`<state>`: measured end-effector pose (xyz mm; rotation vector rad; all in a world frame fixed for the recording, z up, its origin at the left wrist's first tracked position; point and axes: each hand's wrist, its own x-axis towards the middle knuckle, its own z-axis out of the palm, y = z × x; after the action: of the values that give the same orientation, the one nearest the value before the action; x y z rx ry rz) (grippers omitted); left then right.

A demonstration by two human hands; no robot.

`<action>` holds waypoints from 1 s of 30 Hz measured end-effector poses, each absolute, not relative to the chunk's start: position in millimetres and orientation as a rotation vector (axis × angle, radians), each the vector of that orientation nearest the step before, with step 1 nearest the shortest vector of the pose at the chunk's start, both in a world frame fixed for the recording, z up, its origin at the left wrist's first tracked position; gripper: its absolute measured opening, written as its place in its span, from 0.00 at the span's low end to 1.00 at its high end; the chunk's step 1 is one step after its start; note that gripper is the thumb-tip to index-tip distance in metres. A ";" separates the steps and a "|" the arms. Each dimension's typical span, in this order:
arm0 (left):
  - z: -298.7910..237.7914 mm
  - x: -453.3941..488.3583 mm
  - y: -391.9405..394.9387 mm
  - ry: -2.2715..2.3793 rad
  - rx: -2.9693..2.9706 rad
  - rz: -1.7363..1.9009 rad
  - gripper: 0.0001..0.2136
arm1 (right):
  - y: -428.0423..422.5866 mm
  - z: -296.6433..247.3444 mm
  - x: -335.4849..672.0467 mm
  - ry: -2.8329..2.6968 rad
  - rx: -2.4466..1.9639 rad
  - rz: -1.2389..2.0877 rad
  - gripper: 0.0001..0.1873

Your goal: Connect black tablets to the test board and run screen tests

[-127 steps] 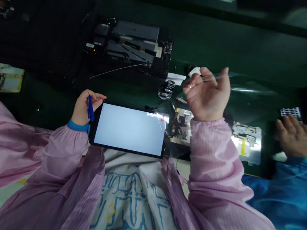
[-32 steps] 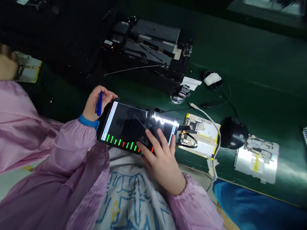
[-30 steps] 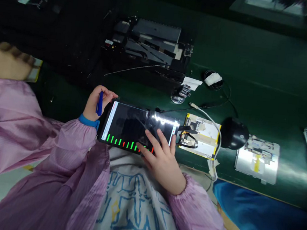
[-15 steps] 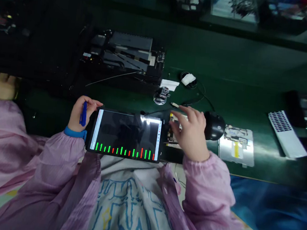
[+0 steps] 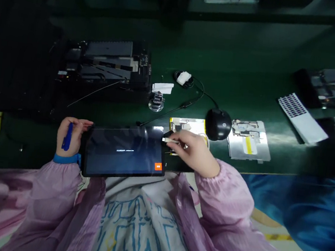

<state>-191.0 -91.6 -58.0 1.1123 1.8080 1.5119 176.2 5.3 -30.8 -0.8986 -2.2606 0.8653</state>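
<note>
A tablet (image 5: 125,153) with a dark lit screen, a short line of text and an orange button lies at the table's front edge. My left hand (image 5: 71,134), closed with a blue pen (image 5: 67,136) held in its fingers, is beside the tablet's left edge, fingertips at its upper left corner. A blue band (image 5: 66,158) is round that wrist. My right hand (image 5: 196,151) pinches a white cable plug (image 5: 170,140) at the tablet's right edge. Whether the plug is in a port cannot be made out. Behind that hand lies a yellow-edged battery-like part (image 5: 190,124), partly covered.
A black mouse-like device (image 5: 218,124) and a silver metal plate (image 5: 249,139) lie to the right. A coiled black cable (image 5: 187,79) and a small round-based metal piece (image 5: 157,101) are behind the tablet. Opened devices (image 5: 108,62) stand at the back left. A white strip (image 5: 303,118) lies far right.
The tablet's screen went from coloured bars to a dark page with an orange button. My right hand has closed on the white plug and brought it to the tablet's edge. The view shifted.
</note>
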 end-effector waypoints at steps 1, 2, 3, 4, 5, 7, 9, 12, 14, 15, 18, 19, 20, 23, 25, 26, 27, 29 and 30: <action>-56.2 -188.8 -90.1 1.780 1.073 1.558 0.15 | -2.9 -32.9 181.0 -2.275 -0.911 0.872 0.06; -54.6 -186.6 -88.6 1.756 1.036 1.601 0.15 | -9.3 -37.0 185.1 -2.279 -0.937 0.860 0.06; -53.3 -184.6 -87.3 1.744 1.013 1.624 0.15 | -13.9 -42.2 188.5 -2.276 -0.966 0.844 0.06; -52.1 -183.0 -85.9 1.741 1.005 1.628 0.14 | -16.8 -48.0 191.3 -2.273 -0.985 0.829 0.06; -51.2 -181.7 -84.6 1.743 1.002 1.629 0.14 | -18.4 -53.7 193.3 -2.272 -0.992 0.816 0.06; -50.1 -180.0 -82.1 1.755 1.007 1.630 0.14 | -18.8 -62.7 195.4 -2.270 -0.984 0.780 0.07; -49.5 -178.8 -79.5 1.776 1.024 1.630 0.15 | -17.7 -67.7 195.5 -2.273 -0.976 0.739 0.07; -48.1 -176.1 -76.0 1.857 1.062 1.607 0.15 | -16.7 -69.9 193.7 -2.306 -0.983 0.681 0.08; -46.8 -173.6 -74.4 1.929 1.086 1.583 0.15 | -17.1 -70.1 192.4 -2.330 -0.978 0.651 0.09; -46.1 -172.4 -73.8 1.955 1.095 1.563 0.15 | -17.5 -70.2 192.1 -2.337 -0.975 0.639 0.09; -44.6 -169.4 -72.0 1.961 1.115 1.548 0.15 | -18.4 -70.9 192.2 -2.344 -0.950 0.623 0.10; -44.5 -168.8 -71.5 1.953 1.122 1.550 0.15 | -18.3 -71.1 192.4 -2.346 -0.940 0.625 0.11; -44.4 -168.4 -71.0 1.948 1.131 1.553 0.15 | -18.0 -71.3 192.7 -2.348 -0.930 0.627 0.11; -44.3 -168.1 -70.4 1.982 1.156 1.548 0.15 | -16.1 -71.1 192.5 -2.366 -0.914 0.632 0.13; -43.8 -168.6 -70.9 2.008 1.183 1.505 0.14 | -14.7 -70.4 190.8 -2.393 -0.903 0.628 0.13; -43.4 -168.9 -71.4 2.018 1.215 1.468 0.14 | -14.2 -70.0 189.6 -2.411 -0.890 0.619 0.13; -42.9 -169.1 -72.1 2.022 1.259 1.418 0.13 | -13.9 -69.7 188.1 -2.428 -0.876 0.605 0.12; -41.9 -169.1 -73.5 2.020 1.345 1.349 0.13 | -14.1 -69.5 185.2 -2.437 -0.856 0.565 0.11; -41.5 -168.6 -74.3 2.014 1.370 1.341 0.13 | -14.5 -69.8 183.9 -2.426 -0.853 0.547 0.10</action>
<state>-168.6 -74.3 -41.5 1.3704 2.0137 1.3414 183.9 -14.5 -69.8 -0.8532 -2.4256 0.5468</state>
